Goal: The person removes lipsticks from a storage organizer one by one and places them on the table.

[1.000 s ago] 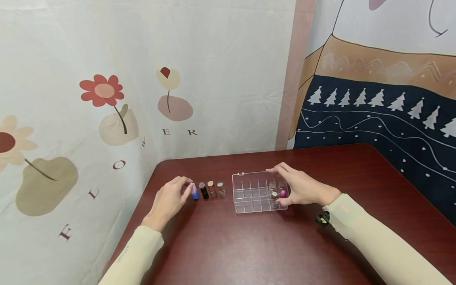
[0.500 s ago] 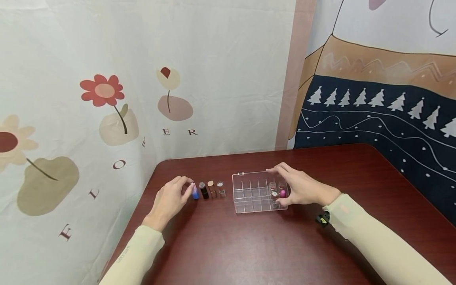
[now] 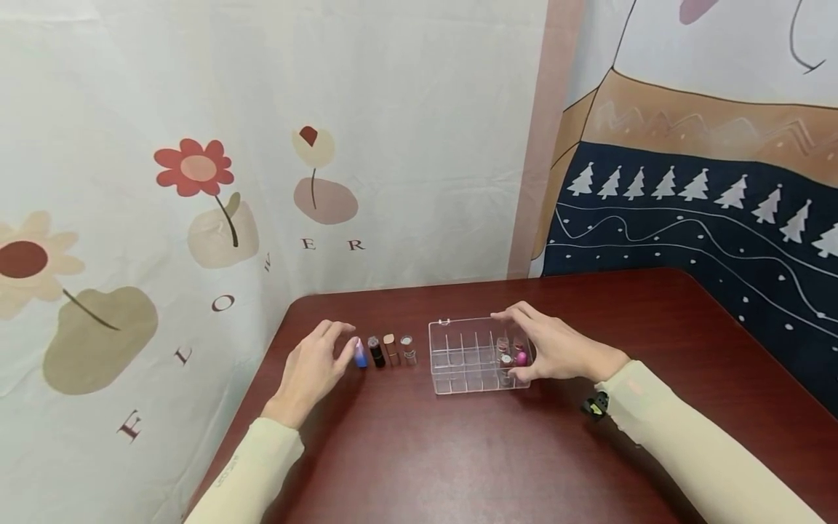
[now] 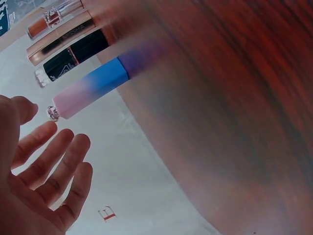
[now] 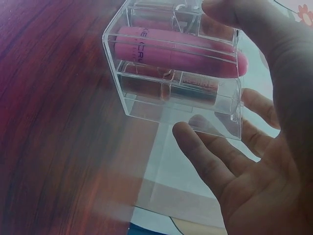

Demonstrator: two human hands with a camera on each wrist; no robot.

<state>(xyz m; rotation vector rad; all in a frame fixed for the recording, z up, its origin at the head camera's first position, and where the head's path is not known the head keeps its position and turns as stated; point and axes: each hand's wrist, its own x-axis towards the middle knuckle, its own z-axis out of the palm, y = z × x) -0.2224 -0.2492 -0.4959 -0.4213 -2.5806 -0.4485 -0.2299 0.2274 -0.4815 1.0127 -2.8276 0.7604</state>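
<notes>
My left hand (image 3: 313,370) is beside a pink-and-blue lipstick tube (image 4: 93,88) that stands upright on the table. In the left wrist view, its thumb and forefinger part around the tube's clear beaded top, with a small gap. My right hand (image 3: 559,346) holds the right end of a clear divided lipstick organizer (image 3: 466,356), thumb at the front corner and fingers at the back. Inside its right-hand compartments stand a bright pink tube (image 5: 171,51) and several clear-capped tubes.
Right of the pink-and-blue tube, a black tube (image 3: 376,351), a rose-gold tube (image 3: 391,349) and a clear tube (image 3: 409,351) stand in a row. The reddish-brown table (image 3: 419,451) meets a printed cloth (image 3: 419,145) behind. My right wrist wears a black device (image 3: 595,405).
My left thumb and forefinger have spread slightly apart at the top of the pink-and-blue tube. The right hand and organizer stay put; the head view shifts a little.
</notes>
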